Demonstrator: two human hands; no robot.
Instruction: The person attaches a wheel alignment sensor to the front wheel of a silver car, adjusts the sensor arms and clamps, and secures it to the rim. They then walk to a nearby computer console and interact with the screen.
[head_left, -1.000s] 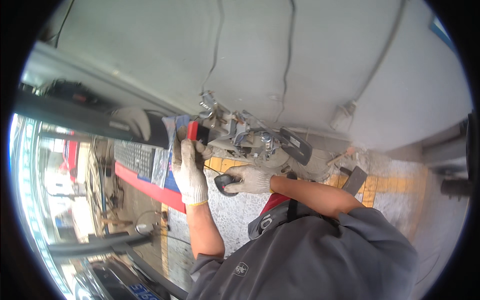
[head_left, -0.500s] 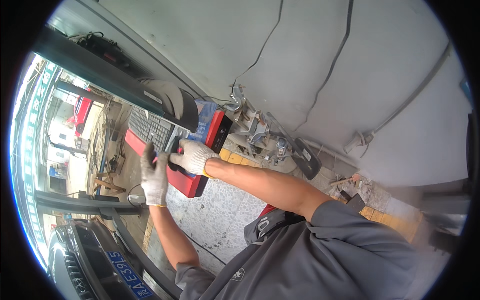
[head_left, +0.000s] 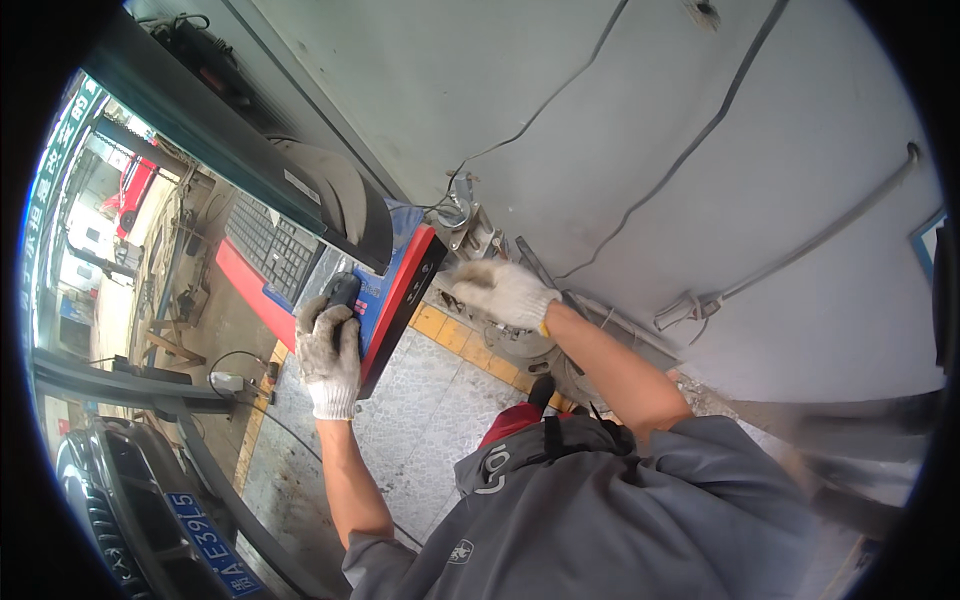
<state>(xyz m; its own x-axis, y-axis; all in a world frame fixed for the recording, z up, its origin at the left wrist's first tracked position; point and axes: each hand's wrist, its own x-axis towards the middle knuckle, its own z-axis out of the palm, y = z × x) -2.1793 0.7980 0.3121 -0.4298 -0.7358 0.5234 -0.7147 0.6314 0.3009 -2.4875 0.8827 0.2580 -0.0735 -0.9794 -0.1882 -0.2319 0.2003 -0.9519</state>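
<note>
Both my hands wear whitish knitted work gloves. My left hand [head_left: 328, 350] has its bent fingers on the near end of a black computer mouse [head_left: 344, 287], and the fingers look closed about it. The mouse lies on the blue top of a red-edged console shelf [head_left: 402, 305], beside a dark keyboard [head_left: 272, 245]. To the right of the shelf, my right hand [head_left: 500, 290] is stretched out in front of metal clamps [head_left: 472, 232], its fingers extended and slightly blurred. Nothing shows in it, and whether it touches the clamps I cannot tell.
A dark monitor [head_left: 210, 130] overhangs the keyboard. Cables [head_left: 680, 160] run down the grey wall on the right. At lower left stands a dark car [head_left: 130, 500] behind a metal rail [head_left: 240, 500]. Speckled tiles with a yellow stripe [head_left: 445, 330] cover the floor.
My right hand has left the mouse area and moved right, past the shelf edge. My left hand has come onto the mouse. The whole view has shifted.
</note>
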